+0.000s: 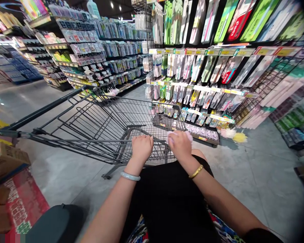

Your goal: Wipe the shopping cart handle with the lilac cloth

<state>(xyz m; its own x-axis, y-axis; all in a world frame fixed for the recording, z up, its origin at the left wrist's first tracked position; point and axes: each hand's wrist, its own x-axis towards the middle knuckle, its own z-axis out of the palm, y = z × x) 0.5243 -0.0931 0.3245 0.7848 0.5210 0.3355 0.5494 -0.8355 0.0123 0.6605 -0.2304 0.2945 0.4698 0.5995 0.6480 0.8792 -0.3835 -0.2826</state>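
A grey wire shopping cart (108, 125) stands side-on in front of me, its basket showing bare wire mesh. My left hand (142, 147) is closed over the near top rim of the basket; a pale bangle circles that wrist. Just to its right, my right hand (180, 145) is closed around a soft, pale lilac thing (188, 135), which bulges out past the fingers. What kind of thing it is, I cannot tell. This hand is at the rim's corner, and whether it also grips the wire is hidden. A gold bangle (196, 171) is on the right wrist.
A rack of packaged toothbrushes and similar items (200, 67) rises beyond the cart. More stocked shelves (121, 50) run along the left. Cardboard boxes (7, 162) and a dark rounded lid (57, 222) are near me at lower left. Grey floor (243, 172) extends right.
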